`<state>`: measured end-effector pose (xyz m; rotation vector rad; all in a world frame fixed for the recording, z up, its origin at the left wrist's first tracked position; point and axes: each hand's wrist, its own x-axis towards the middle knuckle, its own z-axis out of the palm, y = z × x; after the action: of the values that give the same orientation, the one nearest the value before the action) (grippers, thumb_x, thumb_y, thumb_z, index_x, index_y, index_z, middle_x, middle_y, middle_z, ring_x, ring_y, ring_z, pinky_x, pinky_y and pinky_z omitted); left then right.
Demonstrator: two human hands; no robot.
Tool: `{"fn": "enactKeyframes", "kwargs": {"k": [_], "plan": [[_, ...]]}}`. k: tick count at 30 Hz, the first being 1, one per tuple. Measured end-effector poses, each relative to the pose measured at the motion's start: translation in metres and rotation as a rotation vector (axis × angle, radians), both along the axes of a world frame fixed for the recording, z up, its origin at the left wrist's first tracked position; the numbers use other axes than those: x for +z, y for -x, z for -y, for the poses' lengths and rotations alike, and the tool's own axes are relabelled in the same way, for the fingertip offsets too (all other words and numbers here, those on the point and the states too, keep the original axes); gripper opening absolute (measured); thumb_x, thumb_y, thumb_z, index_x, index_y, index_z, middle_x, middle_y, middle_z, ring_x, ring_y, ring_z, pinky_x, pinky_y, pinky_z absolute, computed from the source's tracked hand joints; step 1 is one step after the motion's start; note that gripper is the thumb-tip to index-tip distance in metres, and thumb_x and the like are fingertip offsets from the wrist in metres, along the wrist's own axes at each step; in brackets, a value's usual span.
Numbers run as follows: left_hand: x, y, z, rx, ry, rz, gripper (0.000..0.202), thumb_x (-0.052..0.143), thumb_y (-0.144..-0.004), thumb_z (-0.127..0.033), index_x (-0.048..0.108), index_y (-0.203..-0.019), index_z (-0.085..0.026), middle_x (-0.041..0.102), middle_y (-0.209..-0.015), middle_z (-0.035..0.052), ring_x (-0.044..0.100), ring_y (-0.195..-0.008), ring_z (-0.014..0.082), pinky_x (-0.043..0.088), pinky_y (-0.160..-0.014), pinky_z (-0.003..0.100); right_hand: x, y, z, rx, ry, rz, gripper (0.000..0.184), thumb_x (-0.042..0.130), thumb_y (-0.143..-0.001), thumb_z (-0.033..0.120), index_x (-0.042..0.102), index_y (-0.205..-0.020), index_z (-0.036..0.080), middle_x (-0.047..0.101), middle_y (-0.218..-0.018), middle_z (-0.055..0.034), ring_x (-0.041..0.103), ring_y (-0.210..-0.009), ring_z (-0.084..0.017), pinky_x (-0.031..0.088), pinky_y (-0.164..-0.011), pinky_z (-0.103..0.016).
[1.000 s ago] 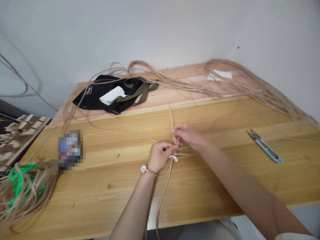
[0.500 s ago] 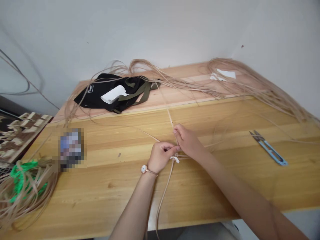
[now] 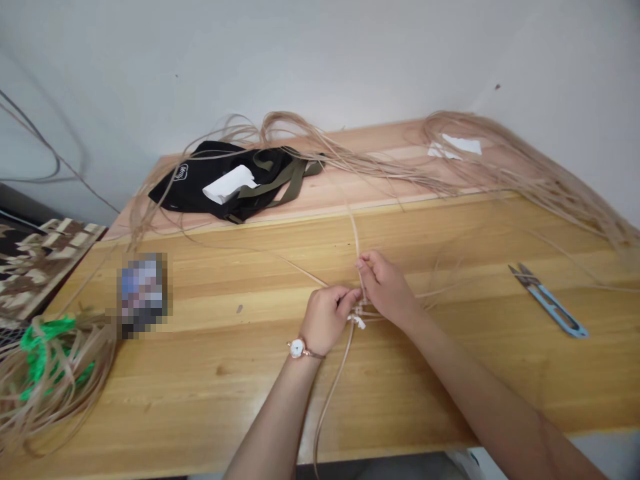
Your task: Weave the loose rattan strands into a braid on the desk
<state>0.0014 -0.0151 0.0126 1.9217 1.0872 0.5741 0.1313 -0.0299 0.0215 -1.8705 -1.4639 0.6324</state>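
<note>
My left hand (image 3: pixel 327 319), with a watch on its wrist, is closed in a pinch on thin tan rattan strands (image 3: pixel 334 390) at a small white-tied crossing (image 3: pixel 358 320) on the wooden table (image 3: pixel 210 373). Just to its right, my right hand (image 3: pixel 387 288) pinches one upright strand (image 3: pixel 353 230) that runs away toward the far side of the table. The two hands touch at the fingertips. More strands trail off the table's near edge below my hands.
Blue-handled thread snips (image 3: pixel 550 300) lie to the right. A black bag with olive straps (image 3: pixel 233 180) sits at the back left. Long rattan bundles (image 3: pixel 520 170) spread across the back and right. A coil with green cord (image 3: pixel 45 370) lies far left, near a blurred patch (image 3: pixel 143 293).
Both hands have stayed together at the crossing, working the strand slightly; the view has shifted a little, so everything sits slightly further right and lower.
</note>
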Motion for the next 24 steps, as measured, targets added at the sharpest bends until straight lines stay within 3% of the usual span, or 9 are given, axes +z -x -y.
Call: {"fn": "enactKeyframes", "kwargs": {"k": [14, 24], "plan": [[0.0008, -0.0019, 0.0066, 0.097, -0.183, -0.200, 0.029, 0.036, -0.084, -0.032, 0.043, -0.059, -0.019, 0.043, -0.048, -0.0034, 0.037, -0.043, 0.0098, 0.024, -0.047, 0.021, -0.0023, 0.0019, 0.0047, 0.037, 0.004, 0.064, 0.024, 0.030, -0.085, 0.032, 0.046, -0.093, 0.015, 0.050, -0.050, 0.0021, 0.048, -0.046, -0.012, 0.033, -0.050, -0.021], [0.0002, -0.0017, 0.0079, 0.223, -0.239, -0.287, 0.039, 0.037, -0.082, -0.041, 0.044, -0.051, -0.019, 0.042, -0.042, -0.0030, 0.033, -0.040, 0.0094, 0.020, -0.045, 0.023, -0.0041, 0.0072, 0.0042, -0.001, 0.084, 0.233, 0.024, 0.031, -0.085, 0.029, 0.047, -0.094, 0.014, 0.060, -0.070, -0.0049, 0.056, -0.064, -0.018, 0.034, -0.056, -0.023]]}}
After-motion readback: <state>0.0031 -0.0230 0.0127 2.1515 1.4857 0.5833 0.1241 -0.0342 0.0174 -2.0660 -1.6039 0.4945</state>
